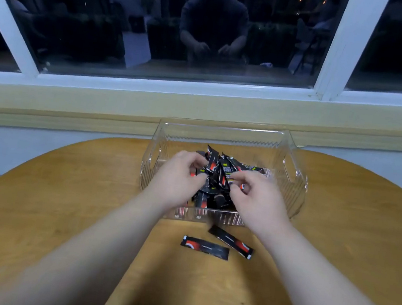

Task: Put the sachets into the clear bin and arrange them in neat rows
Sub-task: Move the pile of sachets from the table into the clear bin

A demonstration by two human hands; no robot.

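A clear ribbed plastic bin (293,170) stands on the round wooden table. Inside it lies a loose heap of several black-and-red sachets (217,172), some tilted upward. Both my hands are inside the bin over the heap. My left hand (181,178) grips sachets on the heap's left side with curled fingers. My right hand (255,196) pinches sachets on the right side. Two more sachets lie flat on the table in front of the bin: one (204,247) nearer me, one (231,242) angled to its right.
The wooden table (57,209) reaches left and right of the bin. Behind the bin are a yellow sill (98,106) and a dark window with white frames. The window reflects a seated person.
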